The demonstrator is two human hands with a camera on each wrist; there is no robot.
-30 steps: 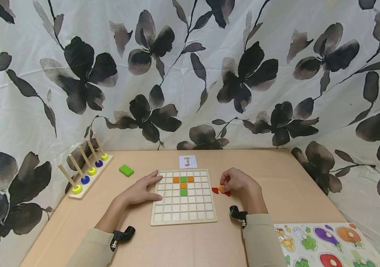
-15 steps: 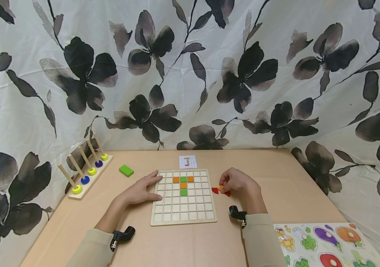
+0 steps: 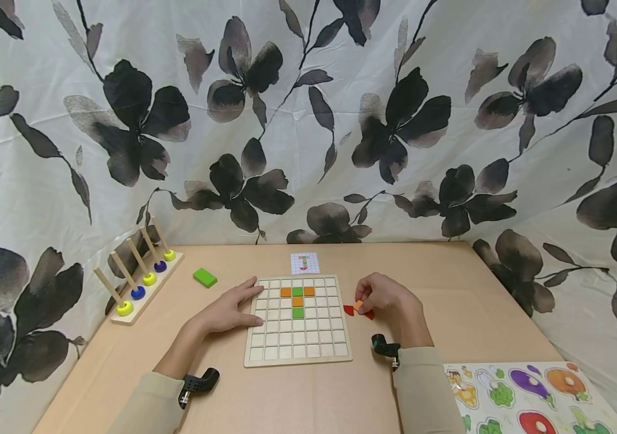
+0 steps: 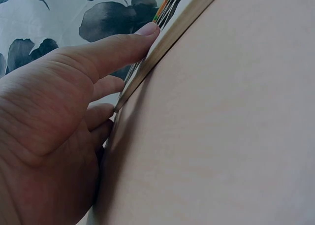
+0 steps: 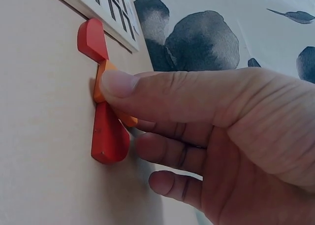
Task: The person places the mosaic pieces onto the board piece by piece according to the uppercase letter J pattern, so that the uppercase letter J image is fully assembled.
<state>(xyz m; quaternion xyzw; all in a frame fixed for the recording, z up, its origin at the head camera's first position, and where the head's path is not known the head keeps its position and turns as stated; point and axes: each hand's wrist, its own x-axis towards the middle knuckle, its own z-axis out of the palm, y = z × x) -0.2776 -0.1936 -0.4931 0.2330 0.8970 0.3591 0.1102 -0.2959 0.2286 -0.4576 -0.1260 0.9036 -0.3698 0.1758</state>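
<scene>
A wooden grid board (image 3: pixel 299 363) lies in the middle of the table, with several orange and green squares in its upper cells. Along its left edge rests my left hand (image 3: pixel 227 310), fingers extended; the left wrist view shows the thumb (image 4: pixel 147 33) on the rim. Right of the board, my right hand (image 3: pixel 392 299) pinches a small orange block (image 5: pixel 99 89) between thumb and fingers. Red rounded pieces, one (image 5: pixel 92 40) nearer the board and another (image 5: pixel 110 136) on the other side, touch or nearly touch it. More orange (image 5: pixel 129 119) shows below the thumb; whether it is a separate piece, I cannot tell.
A pattern card (image 3: pixel 305 263) stands behind the board. To the left are a green block (image 3: pixel 205 277) and a peg stand (image 3: pixel 148 295) with yellow and blue rings. A vegetable picture sheet (image 3: pixel 504 416) lies at the front right. A floral cloth (image 3: pixel 308 120) hangs behind.
Almost nothing differs. The right hand has shifted very slightly left with the orange block, which looks a little turned; the left hand stays on the board.
</scene>
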